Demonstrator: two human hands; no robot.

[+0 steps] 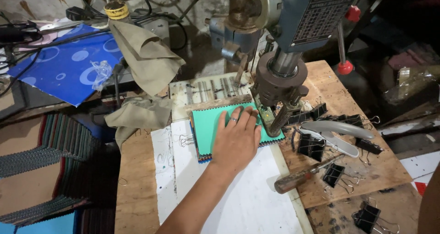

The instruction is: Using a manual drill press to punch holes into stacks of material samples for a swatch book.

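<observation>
Under the drill head, left hand [236, 140] flattens teal stack [208, 126], lying crosswise.

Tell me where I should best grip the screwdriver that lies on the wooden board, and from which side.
Probably the thick brown handle of the screwdriver, from its near left end. It lies flat and bare there, while binder clips crowd the thin shaft.
</observation>
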